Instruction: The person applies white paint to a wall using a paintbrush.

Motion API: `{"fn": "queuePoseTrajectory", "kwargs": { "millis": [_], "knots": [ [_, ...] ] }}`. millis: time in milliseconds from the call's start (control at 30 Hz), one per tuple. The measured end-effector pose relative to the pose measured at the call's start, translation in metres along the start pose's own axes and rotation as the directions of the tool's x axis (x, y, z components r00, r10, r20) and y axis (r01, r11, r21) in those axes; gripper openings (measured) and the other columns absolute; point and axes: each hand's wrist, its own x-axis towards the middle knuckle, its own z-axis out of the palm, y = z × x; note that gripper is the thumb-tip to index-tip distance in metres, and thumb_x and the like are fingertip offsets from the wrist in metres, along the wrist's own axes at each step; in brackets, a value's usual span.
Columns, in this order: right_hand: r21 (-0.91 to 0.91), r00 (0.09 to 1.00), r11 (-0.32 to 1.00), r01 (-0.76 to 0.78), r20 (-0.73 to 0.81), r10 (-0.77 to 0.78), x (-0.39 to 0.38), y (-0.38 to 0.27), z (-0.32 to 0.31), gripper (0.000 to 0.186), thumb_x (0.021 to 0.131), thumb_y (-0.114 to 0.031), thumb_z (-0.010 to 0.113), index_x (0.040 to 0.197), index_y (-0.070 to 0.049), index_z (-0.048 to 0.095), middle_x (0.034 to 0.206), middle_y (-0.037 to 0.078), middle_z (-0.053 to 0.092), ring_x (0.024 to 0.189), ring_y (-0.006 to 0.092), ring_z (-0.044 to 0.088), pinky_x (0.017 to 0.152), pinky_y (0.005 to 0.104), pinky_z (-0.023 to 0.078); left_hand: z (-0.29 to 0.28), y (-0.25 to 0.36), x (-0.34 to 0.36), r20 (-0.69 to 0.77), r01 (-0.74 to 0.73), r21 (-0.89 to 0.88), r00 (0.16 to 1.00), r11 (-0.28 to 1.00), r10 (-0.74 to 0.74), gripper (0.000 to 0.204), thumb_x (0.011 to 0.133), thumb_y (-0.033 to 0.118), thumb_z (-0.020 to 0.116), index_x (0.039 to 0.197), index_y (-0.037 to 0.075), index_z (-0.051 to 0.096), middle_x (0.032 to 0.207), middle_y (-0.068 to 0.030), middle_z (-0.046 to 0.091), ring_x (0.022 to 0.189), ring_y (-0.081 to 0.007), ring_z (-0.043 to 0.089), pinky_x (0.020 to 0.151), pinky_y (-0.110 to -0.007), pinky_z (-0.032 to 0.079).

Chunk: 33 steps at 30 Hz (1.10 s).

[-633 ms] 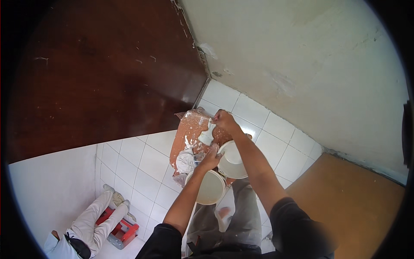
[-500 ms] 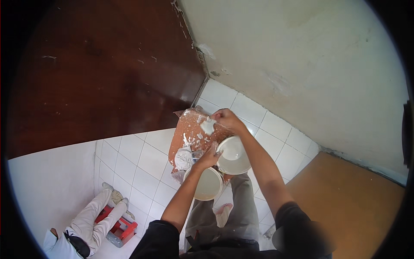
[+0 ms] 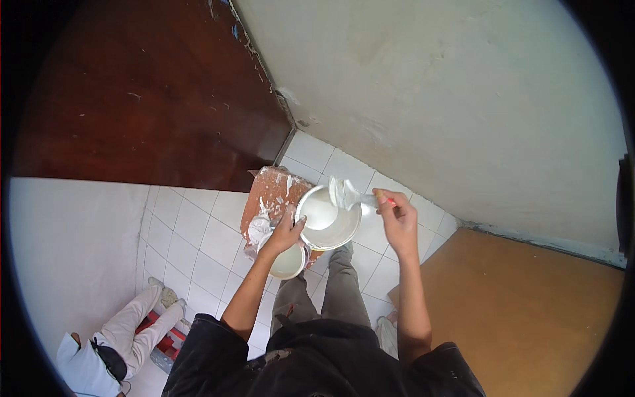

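Legs: dark grey trousers (image 3: pixel 344 291) run down to the white tiled floor (image 3: pixel 198 231), seen from high above.
Lower pail: a white bucket (image 3: pixel 288 261) of pale paste sits just under the left wrist, on or beside the brown board (image 3: pixel 271 195).
Left hand: the left hand (image 3: pixel 286 231) has its grip closed on the near rim of the metal pan (image 3: pixel 327 217), thumb over the edge, holding it tilted above the bucket.
Pan: round, shallow, coated inside with white paste.
Right hand: the right hand (image 3: pixel 395 215) has its grip wrapped tight around the handle of a putty knife (image 3: pixel 347 195).
Blade: smeared white, it rests at the far rim of the pan, touching it.
Board: spattered with white, lying on the tiles by the wall corner.
Wall: grey plastered wall (image 3: pixel 430 86) beyond; dark brown door (image 3: pixel 145 92) to its left.
Bystander: another person in pale trousers (image 3: pixel 132 327) sits on the floor, well apart.
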Motion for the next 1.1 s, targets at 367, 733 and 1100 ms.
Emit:
{"fn": "queuePoseTrajectory", "kwargs": {
  "millis": [367,733,1100],
  "knots": [
    [-0.304,0.991,0.947,0.103,0.115,-0.071,-0.045,0.009,-0.026,0.026,0.098,-0.021,0.071,0.112,0.0,0.076,0.097,0.016,0.066,0.082,0.0266,0.07,0.075,0.0354,0.058,0.088,0.155,-0.071,-0.104,-0.002,-0.426,0.993,0.905,-0.047,0.027,0.105,0.012,0.06,0.124,0.001,0.043,0.106,-0.0113,0.061,0.081,-0.0134,0.068,0.052,-0.028,0.063],
    [-0.7,0.964,0.68,0.219,0.264,-0.038,-0.049,-0.061,-0.063,0.036,0.091,-0.038,0.074,0.109,-0.007,0.078,0.093,0.016,0.074,0.085,0.0321,0.074,0.076,0.042,0.058,0.128,0.193,-0.101,-0.202,-0.168,-0.539,0.977,0.826,0.067,0.028,0.104,0.007,0.06,0.123,-0.002,0.042,0.106,-0.0113,0.061,0.081,-0.0127,0.067,0.053,-0.027,0.063],
    [-0.578,0.97,0.781,0.237,0.098,-0.222,-0.064,-0.107,-0.099,0.024,0.093,-0.027,0.071,0.105,-0.007,0.078,0.094,0.017,0.074,0.084,0.0359,0.072,0.077,0.0446,0.057,0.127,0.218,-0.119,-0.193,-0.239,-0.506,0.968,0.829,0.161,0.022,0.103,0.007,0.063,0.114,0.001,0.045,0.103,-0.0118,0.061,0.076,-0.0143,0.068,0.052,-0.027,0.063]
  ]
}}
